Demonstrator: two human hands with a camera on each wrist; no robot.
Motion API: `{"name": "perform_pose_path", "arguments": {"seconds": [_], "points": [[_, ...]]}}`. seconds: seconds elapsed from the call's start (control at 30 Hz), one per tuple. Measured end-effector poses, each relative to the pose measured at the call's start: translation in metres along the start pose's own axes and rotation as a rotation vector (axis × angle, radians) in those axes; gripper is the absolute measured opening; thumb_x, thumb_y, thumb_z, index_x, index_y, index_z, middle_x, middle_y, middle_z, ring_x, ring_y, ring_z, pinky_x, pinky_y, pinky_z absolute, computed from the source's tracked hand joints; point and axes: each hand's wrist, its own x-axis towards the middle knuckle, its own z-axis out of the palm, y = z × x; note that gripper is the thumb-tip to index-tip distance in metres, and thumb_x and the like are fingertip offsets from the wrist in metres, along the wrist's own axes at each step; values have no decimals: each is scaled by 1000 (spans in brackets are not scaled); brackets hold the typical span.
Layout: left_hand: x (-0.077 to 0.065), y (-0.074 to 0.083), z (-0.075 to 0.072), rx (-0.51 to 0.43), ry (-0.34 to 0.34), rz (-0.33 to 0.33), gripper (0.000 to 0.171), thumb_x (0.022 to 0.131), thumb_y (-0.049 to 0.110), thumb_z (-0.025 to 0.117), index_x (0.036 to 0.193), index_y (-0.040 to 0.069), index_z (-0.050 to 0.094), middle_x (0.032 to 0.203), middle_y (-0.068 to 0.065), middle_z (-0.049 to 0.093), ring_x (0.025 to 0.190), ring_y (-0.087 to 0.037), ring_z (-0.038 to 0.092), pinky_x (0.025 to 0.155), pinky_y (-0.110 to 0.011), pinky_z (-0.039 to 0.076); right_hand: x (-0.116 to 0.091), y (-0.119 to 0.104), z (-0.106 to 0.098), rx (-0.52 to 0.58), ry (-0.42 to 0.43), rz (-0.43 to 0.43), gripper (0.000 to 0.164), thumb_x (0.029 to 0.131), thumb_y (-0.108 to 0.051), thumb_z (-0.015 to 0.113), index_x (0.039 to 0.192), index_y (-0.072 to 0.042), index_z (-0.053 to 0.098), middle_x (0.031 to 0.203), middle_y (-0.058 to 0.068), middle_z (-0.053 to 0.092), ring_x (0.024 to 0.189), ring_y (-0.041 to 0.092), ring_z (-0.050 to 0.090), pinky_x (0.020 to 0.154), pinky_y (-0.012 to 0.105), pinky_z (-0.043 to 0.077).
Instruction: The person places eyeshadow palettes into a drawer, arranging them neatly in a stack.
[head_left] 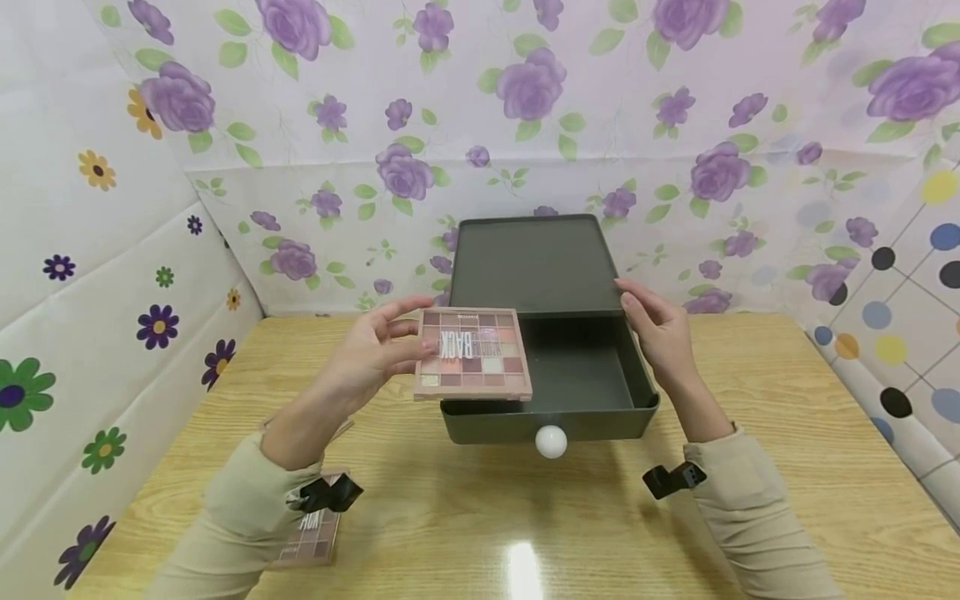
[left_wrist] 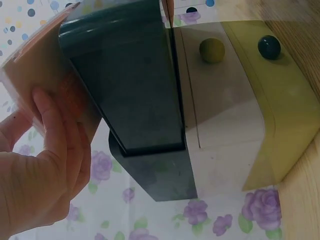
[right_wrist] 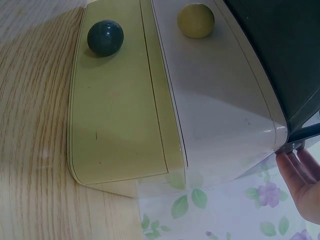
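Note:
My left hand grips a pink-framed eyeshadow palette, thumb on its clear cover and fingers behind. It holds the palette slightly tilted over the left part of the pulled-out dark green drawer. That drawer has a white knob and belongs to the top of a stacked drawer unit. With its fingertips, my right hand touches the unit's right side near the upper drawer. In the right wrist view, the right fingers lie fairly straight against the dark green side.
Below the green drawer are a shut white drawer with a yellow knob and a shut yellow drawer with a dark knob. Another palette lies on the wooden table, partly under the left forearm. Flowered cloth hangs behind.

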Motion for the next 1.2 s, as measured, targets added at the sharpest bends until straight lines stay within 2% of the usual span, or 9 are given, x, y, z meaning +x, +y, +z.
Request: {"name": "perform_pose_path", "arguments": {"seconds": [0.17,0.4,0.6,0.7,1.0,1.2], "points": [[2,1,6,1,-28,-16,60,86,-10,52,141,1,30,115,-20,51,89,-21,62,72,-31,54,0,-1,1,-14,6,-7,27,92,-15,57,115,-3,64,109,-13,62,83,4,51,70,15,45],[7,0,15,22,-36,-21,57,86,-10,52,139,2,34,100,-14,52,80,-19,62,65,-30,54,0,1,0,-20,1,5,30,91,-18,57,117,-3,64,111,-13,61,84,4,51,70,15,45],[14,-3,24,77,-25,-53,56,86,-8,55,137,5,38,101,-16,53,78,-21,61,64,-32,55,1,3,0,6,-1,-23,28,90,-21,59,114,-8,67,112,-10,62,82,3,50,69,14,45],[17,-4,31,109,-17,-55,55,85,-8,56,136,5,40,102,-18,53,77,-22,62,63,-34,55,1,3,-1,8,5,-22,28,90,-21,60,113,-7,67,111,-9,62,79,4,49,67,14,44],[27,-6,50,125,-44,-26,55,84,-11,56,135,0,39,102,-24,56,77,-22,63,63,-38,55,0,1,0,1,6,15,29,92,-16,57,116,-3,64,112,-14,61,95,4,52,74,15,46],[32,-5,61,117,-64,-28,54,84,-9,56,134,1,39,104,-24,56,80,-23,63,64,-39,55,0,0,1,-7,16,12,28,92,-17,57,115,-4,65,109,-14,62,82,4,51,70,15,46]]}}
